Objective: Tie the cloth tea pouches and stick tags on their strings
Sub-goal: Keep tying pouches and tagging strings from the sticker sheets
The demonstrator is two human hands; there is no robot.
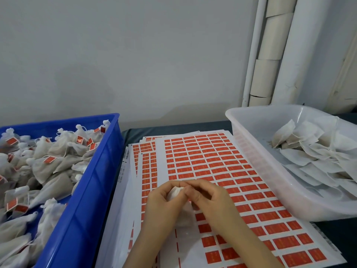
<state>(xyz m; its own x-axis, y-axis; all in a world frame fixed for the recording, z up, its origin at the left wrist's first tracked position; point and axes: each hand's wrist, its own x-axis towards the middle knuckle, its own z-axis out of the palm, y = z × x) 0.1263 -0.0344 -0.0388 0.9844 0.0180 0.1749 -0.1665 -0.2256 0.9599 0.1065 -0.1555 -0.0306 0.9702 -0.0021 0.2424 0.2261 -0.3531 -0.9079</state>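
We see a plain pale wall [135, 55] behind the work area, with white pipes [301, 55] running up its right side. Below it lies a dark table [336, 236], which carries everything else.

At the left of the table stands a blue crate [92, 190]. It is filled with tied pouches [52, 149], their necks gathered shut, and many of them carry red tags [49, 159] on their strings. At the right stands a translucent white tub [270, 180]. It holds flat, untied pouches [313, 151] heaped toward its right side.

Between the 2 containers lies a stack of label sheets [222, 161], fanned so that the edges of the lower sheets show at the left. The top sheet carries rows of red rectangular stickers on white backing. In its lower left part, some positions are bare white.

Both hands work over the lower middle of the top sheet. The left hand [162, 206] has its fingers curled round a white cloth pouch [174, 192], which shows only in part between the 2 hands. The right hand [210, 200] meets the left at the top of the pouch, its thumb and fingertips pinching there. We cannot tell whether it pinches cloth or string. The body of the pouch sits below the fingers, close over the sheet, and we cannot tell whether it touches the sheet
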